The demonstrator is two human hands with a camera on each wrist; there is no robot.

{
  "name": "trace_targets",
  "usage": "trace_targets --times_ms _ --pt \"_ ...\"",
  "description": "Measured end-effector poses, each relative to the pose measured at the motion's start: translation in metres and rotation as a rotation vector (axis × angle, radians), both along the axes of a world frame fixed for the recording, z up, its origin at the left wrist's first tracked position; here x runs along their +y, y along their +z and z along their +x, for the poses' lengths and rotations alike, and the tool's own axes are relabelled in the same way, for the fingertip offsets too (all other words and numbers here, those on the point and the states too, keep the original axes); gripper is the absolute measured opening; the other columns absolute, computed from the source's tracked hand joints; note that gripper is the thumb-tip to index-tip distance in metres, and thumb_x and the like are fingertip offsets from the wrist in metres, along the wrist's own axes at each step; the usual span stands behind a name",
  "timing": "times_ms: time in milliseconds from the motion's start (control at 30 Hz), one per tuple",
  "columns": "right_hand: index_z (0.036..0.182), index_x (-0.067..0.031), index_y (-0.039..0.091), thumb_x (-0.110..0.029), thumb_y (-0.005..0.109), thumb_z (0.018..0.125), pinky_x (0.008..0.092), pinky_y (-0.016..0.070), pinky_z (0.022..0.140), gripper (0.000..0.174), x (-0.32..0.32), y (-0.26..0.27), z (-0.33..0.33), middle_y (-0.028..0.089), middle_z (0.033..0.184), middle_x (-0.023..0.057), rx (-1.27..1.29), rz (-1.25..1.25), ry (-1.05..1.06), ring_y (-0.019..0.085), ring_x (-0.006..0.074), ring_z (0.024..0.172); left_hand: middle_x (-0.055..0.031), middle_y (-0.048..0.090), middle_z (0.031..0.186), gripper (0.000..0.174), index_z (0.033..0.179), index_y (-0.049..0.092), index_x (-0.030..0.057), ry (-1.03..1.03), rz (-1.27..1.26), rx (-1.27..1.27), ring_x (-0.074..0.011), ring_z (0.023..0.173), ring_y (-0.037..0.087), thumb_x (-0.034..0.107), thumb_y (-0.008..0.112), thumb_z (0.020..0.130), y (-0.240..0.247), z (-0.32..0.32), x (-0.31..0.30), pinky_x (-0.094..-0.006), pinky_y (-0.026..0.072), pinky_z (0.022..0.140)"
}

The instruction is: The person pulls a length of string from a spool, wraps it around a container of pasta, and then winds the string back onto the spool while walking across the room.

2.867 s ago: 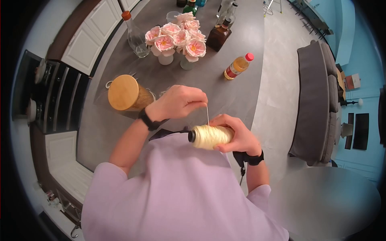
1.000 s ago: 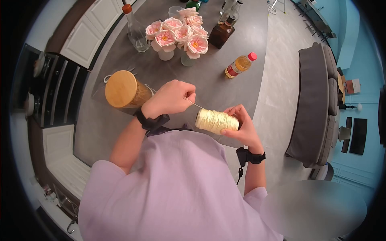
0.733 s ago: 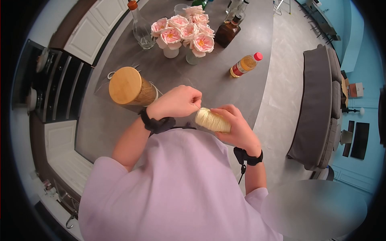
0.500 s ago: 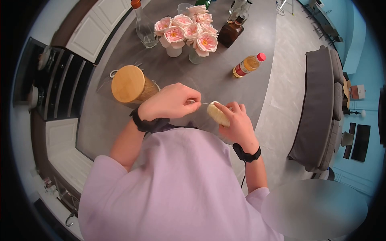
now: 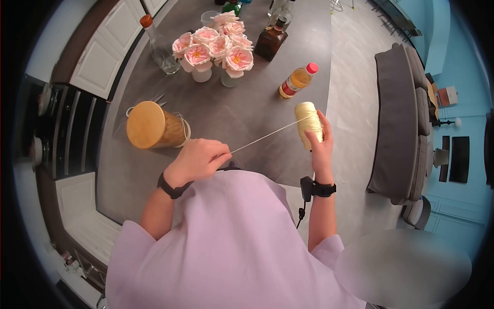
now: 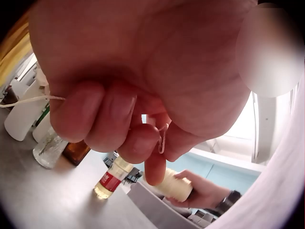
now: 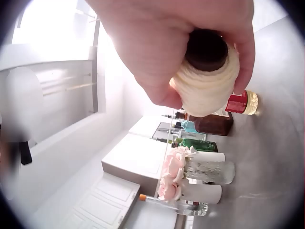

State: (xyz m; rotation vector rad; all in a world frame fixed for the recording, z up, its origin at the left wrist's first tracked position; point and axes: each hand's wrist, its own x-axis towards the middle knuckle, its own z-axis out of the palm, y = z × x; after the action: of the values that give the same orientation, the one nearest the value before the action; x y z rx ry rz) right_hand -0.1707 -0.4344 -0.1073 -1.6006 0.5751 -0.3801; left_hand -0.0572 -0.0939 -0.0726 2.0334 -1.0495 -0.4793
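Observation:
In the head view, my right hand [image 5: 322,147] grips a spool [image 5: 307,122] of cream twine, now nearly upright, with its thumb across the front. A taut strand of twine [image 5: 265,137] runs from the spool down-left to my left hand [image 5: 198,158], which pinches it. The left wrist view shows the strand between thumb and fingertip, the other fingers curled, and more twine [image 6: 33,99] leading off past them. Left of that hand stands a jar [image 5: 146,125] with a wooden lid and twine around its lower part. The right wrist view shows the spool's dark core end [image 7: 206,50].
Scissors [image 5: 160,99] lie behind the jar. Pink roses [image 5: 218,46] stand in vases mid-counter, beside a clear bottle [image 5: 163,56] with an orange cap. A red-capped bottle [image 5: 298,81] and a dark brown bottle [image 5: 271,41] stand further right. The counter's right edge runs near the spool.
The hands have drawn apart: the right has carried the spool right and forward, turning it upright, and the left has moved left and nearer the body. The strand between them is much longer.

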Motion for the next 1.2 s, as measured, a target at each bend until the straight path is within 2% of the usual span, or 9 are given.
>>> trace_targets --times_ms 233,367,500,567,600,633,700,733,1200 --pt "0.161 -0.0073 0.05 -0.02 0.071 0.087 0.0362 0.0575 0.101 0.078 -0.023 0.021 -0.034 0.062 0.147 0.0111 0.003 0.415 0.161 0.067 0.0236 0.124 -0.0116 0.073 0.096 0.015 0.1 0.074 0.0099 0.067 0.206 0.036 -0.0346 0.089 0.07 0.025 0.071 0.099 -0.062 0.003 0.007 -0.045 0.0534 0.074" --pt "0.151 -0.0023 0.059 -0.013 0.075 0.078 0.0364 0.0535 0.107 0.075 0.005 0.04 -0.032 0.064 0.143 0.0102 -0.054 0.073 0.295 0.066 0.0218 0.125 -0.0189 0.065 0.139 0.053 0.14 0.067 0.0128 -0.056 0.173 -0.159 -0.0391 0.129 0.059 0.036 0.079 0.094 -0.047 0.002 -0.006 -0.0474 0.0465 0.109" --pt "0.146 -0.0015 0.063 -0.006 0.074 0.076 0.0358 0.0536 0.104 0.071 0.037 0.059 -0.018 0.063 0.129 0.0074 -0.124 -0.118 0.396 0.065 0.0202 0.12 -0.0217 0.054 0.152 0.084 0.16 0.047 0.0082 -0.037 -0.113 -0.154 -0.0405 0.143 0.047 0.043 0.082 0.092 -0.016 0.006 -0.051 -0.0499 0.0352 0.12" --pt "0.146 -0.0021 0.062 -0.002 0.073 0.075 0.0363 0.0535 0.105 0.072 0.045 0.064 -0.011 0.061 0.13 0.0079 -0.186 -0.262 0.377 0.065 0.0207 0.118 -0.0202 0.058 0.15 0.083 0.157 0.044 0.0028 -0.114 -0.292 0.208 -0.038 0.143 0.051 0.043 0.081 0.095 -0.009 0.001 -0.071 -0.0491 0.0372 0.12" --pt "0.146 -0.0021 0.062 -0.002 0.073 0.075 0.0363 0.0535 0.105 0.072 0.046 0.064 -0.011 0.061 0.13 0.0079 -0.191 -0.267 0.379 0.065 0.0207 0.118 -0.0124 0.071 0.121 0.055 0.14 0.059 0.0029 -0.07 -0.474 0.267 -0.0243 0.114 0.067 0.035 0.078 0.1 -0.016 -0.005 -0.082 -0.0402 0.0508 0.099" --pt "0.147 -0.0022 0.062 -0.001 0.073 0.076 0.0361 0.0543 0.103 0.072 0.046 0.065 -0.01 0.06 0.131 0.0082 -0.185 -0.208 0.33 0.065 0.021 0.118 -0.0124 0.071 0.121 0.055 0.14 0.059 0.0029 -0.073 -0.478 0.26 -0.0243 0.114 0.067 0.035 0.078 0.1 -0.017 -0.007 -0.081 -0.0402 0.0508 0.099" --pt "0.148 -0.0023 0.061 0.0 0.072 0.077 0.0359 0.0551 0.102 0.072 0.043 0.066 -0.009 0.059 0.132 0.0085 -0.183 -0.154 0.263 0.065 0.0213 0.118 -0.0011 0.066 0.089 0.024 0.118 0.068 0.0023 0.027 -0.292 0.697 -0.0077 0.08 0.06 0.022 0.073 0.105 -0.021 -0.013 -0.079 -0.0279 0.0474 0.072" --pt "0.15 -0.0029 0.059 0.001 0.072 0.078 0.0351 0.057 0.099 0.072 0.042 0.068 -0.01 0.059 0.133 0.0086 -0.163 -0.178 0.243 0.065 0.0209 0.118 0.0059 0.053 0.071 0.012 0.1 0.071 0.0021 0.114 -0.568 0.66 -0.0006 0.064 0.043 0.011 0.067 0.107 -0.025 -0.024 -0.083 -0.0243 0.0343 0.056" --pt "0.154 0.0002 0.058 -0.003 0.076 0.083 0.0337 0.0585 0.101 0.073 0.038 0.056 -0.009 0.063 0.136 0.0086 -0.07 0.085 0.166 0.069 0.019 0.115 -0.0082 0.064 0.066 0.007 0.1 0.077 0.0022 0.034 -0.46 0.171 -0.0125 0.055 0.057 0.006 0.071 0.102 0.005 -0.021 -0.049 -0.0285 0.0452 0.054"
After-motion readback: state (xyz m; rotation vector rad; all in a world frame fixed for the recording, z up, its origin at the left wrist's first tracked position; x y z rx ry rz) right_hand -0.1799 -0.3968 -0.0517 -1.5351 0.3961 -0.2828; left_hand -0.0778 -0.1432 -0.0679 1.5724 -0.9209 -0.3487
